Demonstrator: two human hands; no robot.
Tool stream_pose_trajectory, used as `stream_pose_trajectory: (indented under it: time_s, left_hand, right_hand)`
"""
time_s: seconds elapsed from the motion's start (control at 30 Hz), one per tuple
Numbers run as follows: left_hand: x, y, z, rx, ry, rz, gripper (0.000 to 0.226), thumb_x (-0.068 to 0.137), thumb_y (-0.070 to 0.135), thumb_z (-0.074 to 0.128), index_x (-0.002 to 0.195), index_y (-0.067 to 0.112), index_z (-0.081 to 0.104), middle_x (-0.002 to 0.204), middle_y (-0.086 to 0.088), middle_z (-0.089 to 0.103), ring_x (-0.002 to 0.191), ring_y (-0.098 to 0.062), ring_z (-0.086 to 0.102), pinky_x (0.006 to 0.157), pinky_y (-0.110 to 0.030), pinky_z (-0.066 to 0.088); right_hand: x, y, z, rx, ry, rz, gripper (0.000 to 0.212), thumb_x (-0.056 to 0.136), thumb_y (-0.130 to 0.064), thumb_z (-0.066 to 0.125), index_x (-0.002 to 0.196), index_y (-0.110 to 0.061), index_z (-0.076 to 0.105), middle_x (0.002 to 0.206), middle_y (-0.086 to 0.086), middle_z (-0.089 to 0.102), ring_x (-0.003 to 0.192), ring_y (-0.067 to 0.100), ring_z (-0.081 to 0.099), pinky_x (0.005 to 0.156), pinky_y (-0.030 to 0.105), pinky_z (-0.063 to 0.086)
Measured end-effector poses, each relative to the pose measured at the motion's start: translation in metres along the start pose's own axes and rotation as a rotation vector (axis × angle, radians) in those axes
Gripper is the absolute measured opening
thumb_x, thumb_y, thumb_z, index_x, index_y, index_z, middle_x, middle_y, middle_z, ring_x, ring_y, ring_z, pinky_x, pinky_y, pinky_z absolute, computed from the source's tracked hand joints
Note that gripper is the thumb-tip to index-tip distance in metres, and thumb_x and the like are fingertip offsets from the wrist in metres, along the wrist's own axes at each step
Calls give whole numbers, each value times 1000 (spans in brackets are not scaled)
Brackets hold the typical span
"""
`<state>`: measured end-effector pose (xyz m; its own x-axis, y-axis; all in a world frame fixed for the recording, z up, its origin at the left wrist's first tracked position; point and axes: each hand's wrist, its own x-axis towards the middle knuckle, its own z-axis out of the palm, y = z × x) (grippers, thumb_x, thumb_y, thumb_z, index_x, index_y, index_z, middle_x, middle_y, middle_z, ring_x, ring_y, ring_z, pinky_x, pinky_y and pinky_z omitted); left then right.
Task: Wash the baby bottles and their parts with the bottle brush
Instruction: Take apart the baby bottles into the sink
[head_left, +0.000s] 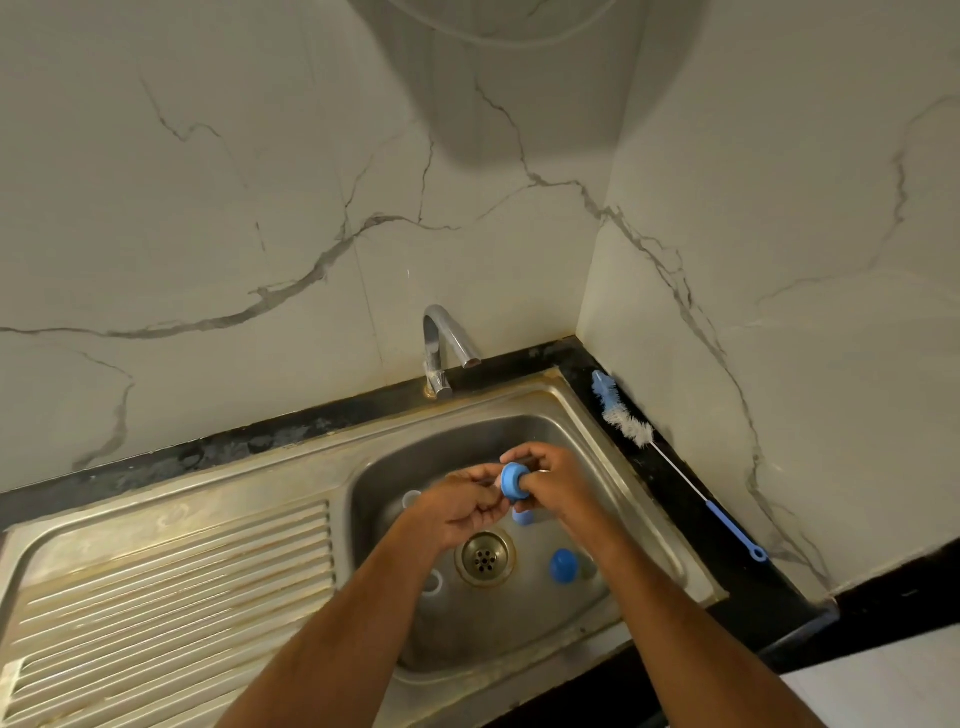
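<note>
Both hands meet over the steel sink basin (597, 457). My right hand (556, 488) pinches a blue screw ring (514, 480) of a baby bottle. My left hand (462, 506) closes on the part behind the ring, which the fingers mostly hide. On the basin floor lie a blue cap (563, 565), another blue part (523, 517) half hidden under the hands, and two clear parts (432, 581) (411, 499). The bottle brush (670, 460), with white and blue bristles and a blue handle, lies on the black counter to the right of the sink.
A chrome tap (441, 348) stands behind the basin, with no water running. The drain (484, 557) sits at the basin's middle. A ribbed steel drainboard (171, 587) stretches to the left. Marble-patterned walls close in at the back and right.
</note>
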<state>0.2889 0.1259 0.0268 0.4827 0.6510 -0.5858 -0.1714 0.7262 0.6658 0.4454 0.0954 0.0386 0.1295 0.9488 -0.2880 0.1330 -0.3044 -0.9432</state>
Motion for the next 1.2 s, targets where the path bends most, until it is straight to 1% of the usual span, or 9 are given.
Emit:
stream_pose_trajectory:
  time_s: [0.23, 0.33, 0.47, 0.63, 0.77, 0.83, 0.97, 1.07, 1.2]
  left_hand:
    - [2, 2, 13, 172, 185, 51, 22, 95, -14, 51, 102, -5, 69, 95, -19, 68, 83, -24, 69, 60, -24, 58]
    - [4, 2, 14, 104, 230, 50, 24, 96, -14, 47, 98, -2, 68, 95, -18, 67, 84, -22, 65, 69, -27, 57]
    - [2, 0, 10, -56, 219, 44, 23, 98, -12, 45, 105, -3, 66, 89, -18, 71, 80, -22, 67, 80, -32, 57]
    - [0, -1, 12, -66, 171, 68, 23, 98, -9, 50, 115, -2, 65, 96, -18, 73, 86, -23, 72, 85, -35, 59]
    - [-2, -1, 13, -24, 158, 106, 32, 93, -13, 56, 117, 5, 68, 110, -19, 74, 102, -29, 72, 88, -40, 60]
    - [-4, 0, 13, -5, 156, 101, 30, 93, -12, 58, 117, 3, 69, 108, -18, 75, 96, -26, 75, 88, -39, 60]
    - [-3, -1, 13, -15, 160, 87, 27, 91, -6, 64, 118, -5, 65, 78, -12, 75, 69, -17, 74, 87, -39, 59]
    - [-2, -3, 17, -52, 132, 131, 24, 91, -8, 64, 115, -4, 67, 103, -20, 76, 92, -26, 76, 85, -38, 60]
    - [4, -2, 22, 78, 256, 206, 19, 90, -9, 64, 103, 1, 73, 101, -16, 76, 84, -18, 75, 72, -30, 59]
  right_hand:
    - [0, 0, -5, 65, -58, 10, 30, 83, 17, 58, 100, -3, 72, 105, 18, 68, 92, 32, 70, 64, 43, 62]
    - [1, 1, -10, 94, -55, 5, 38, 85, 18, 52, 102, -7, 74, 110, 15, 66, 97, 33, 69, 69, 42, 63]
    - [2, 6, -18, 211, -40, 44, 50, 84, 21, 40, 98, -11, 77, 113, 22, 62, 87, 37, 73, 78, 48, 61]
    - [-5, 2, -16, -10, -20, -83, 27, 85, 7, 67, 101, -12, 75, 105, 12, 70, 87, 27, 73, 65, 33, 62]
    - [-8, 3, -12, -210, 36, -156, 27, 80, 5, 73, 105, -6, 74, 101, 10, 71, 88, 22, 70, 63, 32, 62]
    - [-7, 4, -15, -236, 19, -155, 30, 79, 6, 73, 106, -7, 74, 99, 8, 72, 86, 19, 70, 62, 29, 61]
    - [-4, 11, -17, -349, 4, -129, 30, 78, 3, 75, 105, -11, 73, 95, 9, 73, 74, 16, 72, 58, 26, 59]
    - [0, 9, -15, -268, 124, -55, 21, 80, 8, 66, 87, -10, 76, 78, 11, 72, 59, 17, 71, 53, 30, 59]
    - [3, 10, -15, -206, 99, -8, 21, 79, 3, 59, 88, -4, 76, 75, 16, 74, 63, 29, 74, 61, 48, 62]
